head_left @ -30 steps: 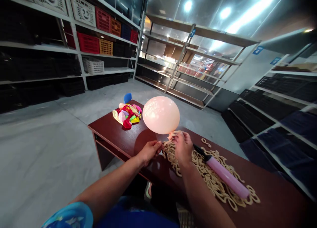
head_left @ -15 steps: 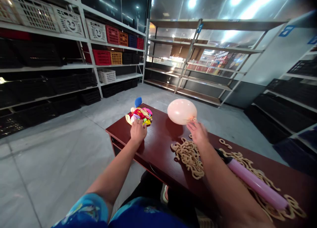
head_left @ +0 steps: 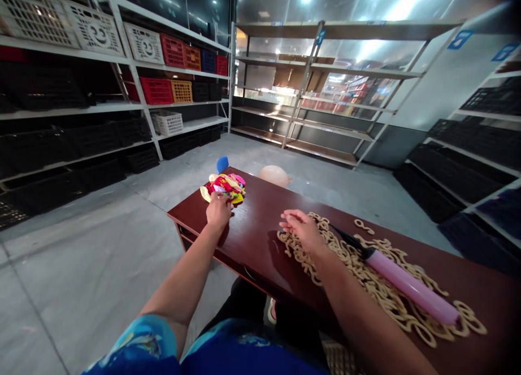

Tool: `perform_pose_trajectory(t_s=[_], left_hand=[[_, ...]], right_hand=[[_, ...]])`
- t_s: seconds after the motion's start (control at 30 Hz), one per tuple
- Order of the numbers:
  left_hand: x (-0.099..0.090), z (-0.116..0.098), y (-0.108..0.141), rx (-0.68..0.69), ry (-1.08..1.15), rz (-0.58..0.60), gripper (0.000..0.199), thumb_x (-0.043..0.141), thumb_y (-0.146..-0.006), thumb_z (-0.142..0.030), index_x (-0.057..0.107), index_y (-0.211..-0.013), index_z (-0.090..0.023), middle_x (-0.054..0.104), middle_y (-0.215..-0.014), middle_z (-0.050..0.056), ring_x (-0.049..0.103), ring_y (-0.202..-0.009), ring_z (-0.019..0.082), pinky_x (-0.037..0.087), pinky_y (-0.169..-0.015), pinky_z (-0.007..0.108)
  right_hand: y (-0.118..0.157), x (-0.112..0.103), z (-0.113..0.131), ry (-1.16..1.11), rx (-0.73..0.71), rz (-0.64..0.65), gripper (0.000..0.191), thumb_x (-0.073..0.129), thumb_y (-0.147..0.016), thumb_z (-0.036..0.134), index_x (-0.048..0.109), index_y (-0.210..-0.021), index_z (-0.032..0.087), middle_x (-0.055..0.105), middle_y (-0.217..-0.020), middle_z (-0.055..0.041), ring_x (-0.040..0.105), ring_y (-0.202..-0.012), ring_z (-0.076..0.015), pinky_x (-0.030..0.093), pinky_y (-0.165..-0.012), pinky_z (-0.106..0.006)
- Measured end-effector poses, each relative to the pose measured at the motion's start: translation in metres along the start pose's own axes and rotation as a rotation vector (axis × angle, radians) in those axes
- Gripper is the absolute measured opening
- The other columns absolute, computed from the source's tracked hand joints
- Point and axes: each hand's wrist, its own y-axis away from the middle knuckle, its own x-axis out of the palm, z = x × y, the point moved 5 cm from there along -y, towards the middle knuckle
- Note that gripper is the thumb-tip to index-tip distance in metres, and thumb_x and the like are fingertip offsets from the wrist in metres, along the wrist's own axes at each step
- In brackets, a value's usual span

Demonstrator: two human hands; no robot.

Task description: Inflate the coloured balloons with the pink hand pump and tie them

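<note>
At the near side of a pile of colourful uninflated balloons (head_left: 226,186), my left hand (head_left: 218,209) has its fingers pinched together; what they hold, if anything, is too small to tell. My right hand (head_left: 302,228) is open and holds nothing, over the left end of a heap of tan rope-like loops (head_left: 378,280). A pink pump (head_left: 413,287) with a black end lies on that heap. Beyond the far table edge, an inflated pale pink balloon (head_left: 274,176) is partly hidden by the tabletop.
The dark red table (head_left: 260,212) runs from centre to lower right. A blue chair back (head_left: 222,164) shows behind its far left corner. Shelves with crates (head_left: 157,93) stand at left, a metal rack (head_left: 325,126) at the back, and black crates (head_left: 459,174) at right.
My right hand has let go of the inflated balloon, which has dropped past the far edge of the table. That hand has opened and moved left and down. My left hand stays by the pile.
</note>
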Motion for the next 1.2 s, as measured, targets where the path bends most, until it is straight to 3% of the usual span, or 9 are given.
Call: perform_pose_trajectory(t_s=[0.13, 0.3, 0.47, 0.63, 0.8, 0.93, 1.0, 1.07, 1.2], left_hand=[[-0.008, -0.028, 0.016, 0.153, 0.204, 0.014, 0.018, 0.055, -0.076, -0.026, 0.069, -0.086, -0.021, 0.051, -0.115, 0.008, 0.055, -0.094, 0.020, 0.044, -0.080, 0.030], [0.004, -0.058, 0.034, 0.305, 0.471, 0.195, 0.013, 0.058, -0.073, -0.025, 0.068, -0.080, -0.021, 0.061, -0.090, 0.005, 0.056, -0.081, 0.017, 0.042, -0.079, 0.028], [0.015, -0.064, 0.041, 0.297, 0.521, 0.279, 0.014, 0.060, -0.070, -0.025, 0.067, -0.082, -0.020, 0.062, -0.084, 0.004, 0.054, -0.071, 0.014, 0.041, -0.070, 0.025], [0.004, -0.063, 0.055, -0.068, 0.724, 0.151, 0.030, 0.057, -0.073, -0.044, 0.061, -0.085, -0.017, 0.060, -0.084, 0.007, 0.050, -0.061, 0.012, 0.039, -0.057, 0.024], [0.037, -0.105, 0.101, -0.578, 1.343, 0.824, 0.063, 0.025, -0.078, -0.068, 0.057, -0.072, -0.014, 0.056, -0.065, 0.008, 0.049, -0.049, 0.013, 0.035, -0.044, 0.024], [0.050, -0.132, 0.108, -0.728, 1.701, 0.898, 0.046, 0.036, -0.084, -0.054, 0.058, -0.079, -0.014, 0.059, -0.071, 0.008, 0.057, -0.064, 0.016, 0.045, -0.057, 0.027], [0.058, -0.133, 0.104, -0.795, 1.788, 0.826, 0.026, 0.043, -0.086, -0.034, 0.058, -0.079, -0.013, 0.061, -0.075, 0.008, 0.059, -0.070, 0.016, 0.047, -0.063, 0.028], [0.063, -0.128, 0.098, -0.842, 1.870, 0.724, 0.015, 0.044, -0.085, -0.019, 0.057, -0.079, -0.013, 0.061, -0.076, 0.006, 0.059, -0.071, 0.013, 0.047, -0.063, 0.026], [0.062, -0.120, 0.085, -0.747, 2.041, 0.716, 0.013, 0.043, -0.086, -0.015, 0.055, -0.083, -0.015, 0.048, -0.058, -0.001, 0.045, -0.047, 0.006, 0.036, -0.044, 0.018]], right_hand=[[0.011, 0.028, 0.009, 0.147, -0.090, 0.132, 0.036, 0.066, -0.066, 0.033, 0.061, -0.100, 0.022, 0.064, -0.099, -0.0041, 0.063, -0.069, -0.0133, 0.050, -0.062, -0.028], [0.013, 0.050, 0.011, 0.186, -0.185, 0.174, 0.060, 0.070, -0.060, 0.027, 0.053, -0.117, 0.028, 0.065, -0.090, 0.0003, 0.061, -0.071, -0.0122, 0.048, -0.067, -0.027], [-0.002, 0.055, 0.004, 0.320, -0.188, 0.097, 0.020, 0.059, -0.070, 0.033, 0.066, -0.085, 0.022, 0.061, -0.063, 0.0042, 0.054, -0.053, -0.0100, 0.042, -0.052, -0.023], [-0.006, 0.044, 0.028, 0.434, -0.383, -0.060, 0.013, 0.057, -0.072, 0.033, 0.064, -0.074, 0.023, 0.061, -0.065, 0.0035, 0.054, -0.061, -0.0120, 0.041, -0.060, -0.025], [0.024, 0.049, 0.054, 0.856, -0.633, -0.075, 0.012, 0.051, -0.080, 0.028, 0.062, -0.079, 0.023, 0.060, -0.079, -0.0021, 0.052, -0.074, -0.0158, 0.038, -0.069, -0.028], [0.061, 0.053, 0.058, 1.207, -0.784, 0.081, 0.017, 0.047, -0.082, 0.021, 0.063, -0.086, 0.022, 0.059, -0.088, -0.0062, 0.049, -0.087, -0.0203, 0.036, -0.078, -0.034], [0.074, 0.035, 0.060, 1.252, -0.818, 0.132, 0.020, 0.049, -0.082, 0.023, 0.062, -0.097, 0.024, 0.059, -0.096, -0.0054, 0.048, -0.093, -0.0207, 0.035, -0.084, -0.035], [0.082, -0.003, 0.061, 1.255, -0.789, 0.071, 0.027, 0.051, -0.081, 0.029, 0.059, -0.107, 0.025, 0.057, -0.105, -0.0050, 0.047, -0.099, -0.0207, 0.034, -0.088, -0.036], [0.093, -0.126, 0.054, 1.427, -0.442, -0.356, 0.034, 0.053, -0.079, 0.036, 0.057, -0.109, 0.021, 0.057, -0.107, -0.0106, 0.049, -0.101, -0.0245, 0.034, -0.089, -0.040]])
